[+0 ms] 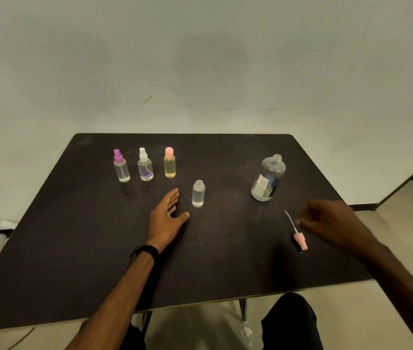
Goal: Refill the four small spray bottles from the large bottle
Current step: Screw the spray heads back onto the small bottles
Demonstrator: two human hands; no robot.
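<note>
Uncapped small bottle (198,193) between empty hands

small spray bottles: 4 (121,166) (145,164) (169,162) (198,193) | large bottle: 1 (268,178) | loose pink spray head: 1 (300,240) | hands: 2 (166,215) (334,223)

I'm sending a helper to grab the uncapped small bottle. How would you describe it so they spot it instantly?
On the dark table, skip the row of three capped spray bottles at the far left. The uncapped small bottle stands alone nearer the middle, just right of the left hand: clear, with a bare threaded neck.
</note>
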